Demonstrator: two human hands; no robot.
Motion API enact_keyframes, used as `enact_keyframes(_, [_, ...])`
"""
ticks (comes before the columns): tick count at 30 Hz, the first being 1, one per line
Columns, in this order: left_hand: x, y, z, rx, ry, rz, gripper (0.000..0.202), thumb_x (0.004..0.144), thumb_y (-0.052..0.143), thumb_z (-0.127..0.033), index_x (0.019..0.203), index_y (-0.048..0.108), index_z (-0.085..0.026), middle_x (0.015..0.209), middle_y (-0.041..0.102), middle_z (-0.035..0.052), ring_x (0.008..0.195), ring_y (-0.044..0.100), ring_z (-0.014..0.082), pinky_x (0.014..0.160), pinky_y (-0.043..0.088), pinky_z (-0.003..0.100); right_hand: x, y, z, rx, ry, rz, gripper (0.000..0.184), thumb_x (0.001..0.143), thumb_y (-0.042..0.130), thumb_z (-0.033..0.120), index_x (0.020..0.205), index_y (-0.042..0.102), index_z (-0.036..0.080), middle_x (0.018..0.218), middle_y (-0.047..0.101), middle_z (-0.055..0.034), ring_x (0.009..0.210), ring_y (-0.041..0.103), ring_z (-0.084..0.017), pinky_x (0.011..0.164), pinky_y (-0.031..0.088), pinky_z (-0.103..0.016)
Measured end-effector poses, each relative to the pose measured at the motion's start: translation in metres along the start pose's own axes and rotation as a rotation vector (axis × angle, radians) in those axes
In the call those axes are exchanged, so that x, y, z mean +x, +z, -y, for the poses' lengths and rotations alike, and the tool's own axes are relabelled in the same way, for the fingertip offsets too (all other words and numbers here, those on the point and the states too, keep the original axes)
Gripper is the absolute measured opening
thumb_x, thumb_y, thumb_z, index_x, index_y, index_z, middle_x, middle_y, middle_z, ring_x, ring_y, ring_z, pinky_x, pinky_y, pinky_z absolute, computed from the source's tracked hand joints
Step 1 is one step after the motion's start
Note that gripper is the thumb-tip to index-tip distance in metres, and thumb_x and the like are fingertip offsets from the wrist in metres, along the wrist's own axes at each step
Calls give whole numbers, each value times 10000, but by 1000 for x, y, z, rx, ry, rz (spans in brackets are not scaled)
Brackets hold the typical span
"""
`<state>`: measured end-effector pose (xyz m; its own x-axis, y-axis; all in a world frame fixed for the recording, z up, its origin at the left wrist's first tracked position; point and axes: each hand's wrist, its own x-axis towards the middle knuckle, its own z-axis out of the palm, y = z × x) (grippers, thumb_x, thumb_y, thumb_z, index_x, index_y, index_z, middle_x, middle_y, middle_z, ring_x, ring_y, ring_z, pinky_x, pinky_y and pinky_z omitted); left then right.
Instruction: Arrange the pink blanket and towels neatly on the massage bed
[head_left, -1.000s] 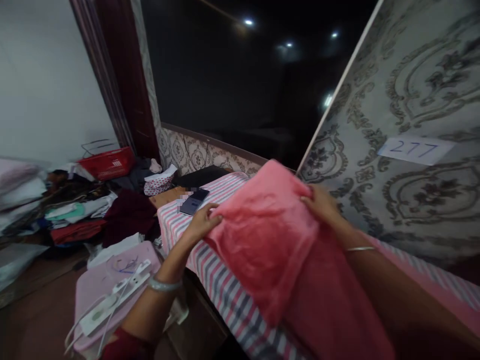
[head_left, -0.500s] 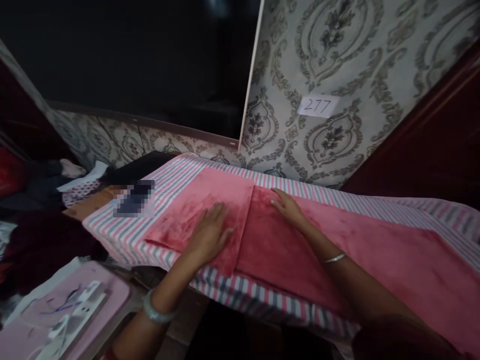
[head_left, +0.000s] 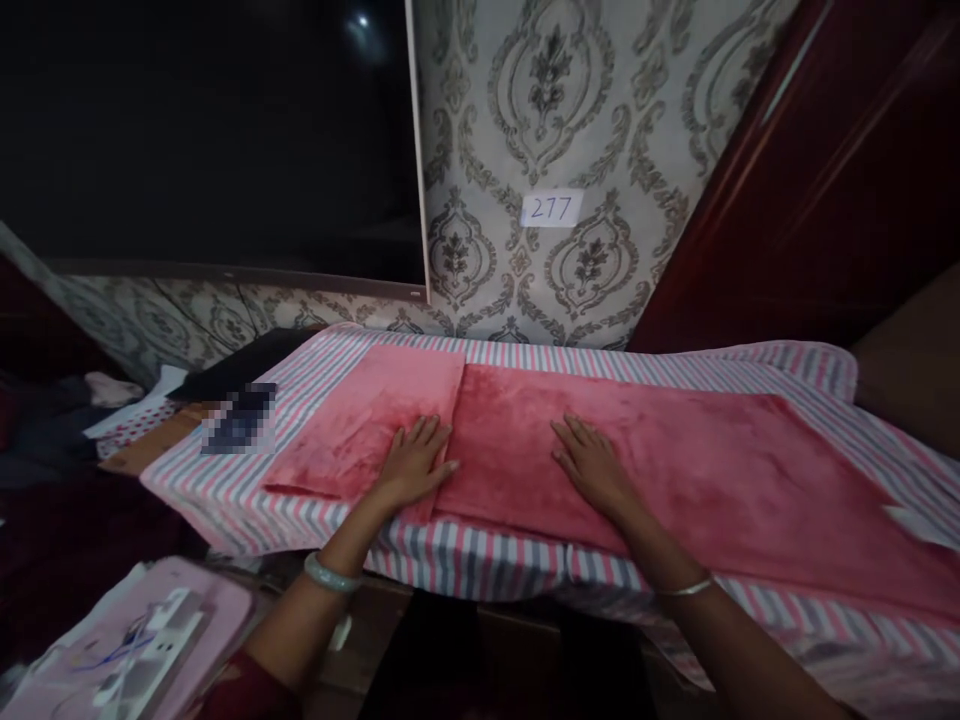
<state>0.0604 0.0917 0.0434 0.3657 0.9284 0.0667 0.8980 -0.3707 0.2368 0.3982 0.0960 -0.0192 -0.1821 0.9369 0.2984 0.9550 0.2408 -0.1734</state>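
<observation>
A plush pink-red cloth (head_left: 697,460) lies spread along the table, its left end folded over into a flap (head_left: 337,430). My left hand (head_left: 412,462) rests flat on that flap, fingers spread, close to the flap's edge. Further right, my right hand (head_left: 596,468) lies palm down on the single-looking stretch of the cloth, fingers extended. Neither hand grips anything. Beneath the cloth is a striped pink, grey and white table cover (head_left: 480,565). A small white tag (head_left: 911,522) shows at the cloth's right end.
A blurred-out dark object (head_left: 240,420) lies on the cover at left. A pink stool (head_left: 217,600) at lower left bears a white power strip (head_left: 154,650). Behind the table are a large dark screen (head_left: 225,140) and a wall with a paper marked 277 (head_left: 553,208).
My right hand has moved back from the cloth's far side toward its middle, away from the flap's edge. My left hand stays on the flap. The view has turned to the right.
</observation>
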Motion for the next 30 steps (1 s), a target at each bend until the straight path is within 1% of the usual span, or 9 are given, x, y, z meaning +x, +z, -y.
enact_keyframes(2, [8,-11,2,-78,10,-73,519,991,351,-426,1377,565,-153,1462,541,139,1381,472,270,1152,353,466,0,-1,5,0,11,-7,515,1016,347,383,1478,467,189,1579,376,-136,1471,311,-291,1169,263,-507])
enact_keyframes(4, [25,-24,3,-100,-3,-147,537,1015,225,-360,1324,603,-138,1351,640,119,1268,579,212,1101,415,356,1,-4,9,5,15,-6,514,1012,360,376,1475,470,185,1577,377,-140,1472,309,-293,1170,258,-506])
enact_keyframes(7, [67,-42,8,-38,-29,-173,560,1015,196,-340,1411,518,-109,1454,555,117,1353,500,188,1146,353,308,3,-8,10,17,24,9,515,1005,374,368,1479,469,191,1576,378,-142,1468,318,-296,1174,241,-515])
enact_keyframes(10, [115,-49,13,22,-63,-141,566,1003,277,-381,1473,440,-110,1554,425,143,1457,360,231,1206,262,388,3,-9,10,29,29,12,515,999,377,363,1479,471,204,1579,371,-142,1460,334,-297,1172,236,-526])
enact_keyframes(13, [148,-37,16,78,-112,-88,588,996,294,-430,1507,392,-155,1597,340,164,1497,269,290,1199,213,552,3,-8,10,39,33,7,516,993,385,365,1480,471,219,1573,383,-134,1461,335,-288,1168,244,-522])
enact_keyframes(15, [157,-23,17,116,-125,-50,596,993,291,-442,1522,367,-178,1612,304,162,1507,238,304,1183,180,616,4,-9,11,42,36,9,519,993,389,371,1487,464,231,1573,387,-123,1463,333,-281,1170,248,-514])
enact_keyframes(19, [160,-3,20,180,-115,-4,621,983,285,-467,1545,323,-206,1636,259,138,1521,194,292,1184,143,631,7,-15,15,40,48,37,524,996,403,370,1497,453,222,1587,362,-121,1466,325,-283,1183,235,-500])
enact_keyframes(25, [166,-10,20,201,-93,10,635,978,257,-415,1550,305,-145,1610,283,209,1502,228,350,1138,187,690,7,-32,24,60,75,50,527,1005,414,391,1501,445,217,1593,349,-121,1470,314,-277,1186,238,-477])
enact_keyframes(30, [174,-15,19,191,-71,-53,604,975,279,-415,1508,391,-154,1570,376,194,1465,313,357,1109,266,666,11,-54,8,69,72,25,525,1029,344,478,1517,407,293,1613,321,-4,1478,295,-243,1193,232,-420])
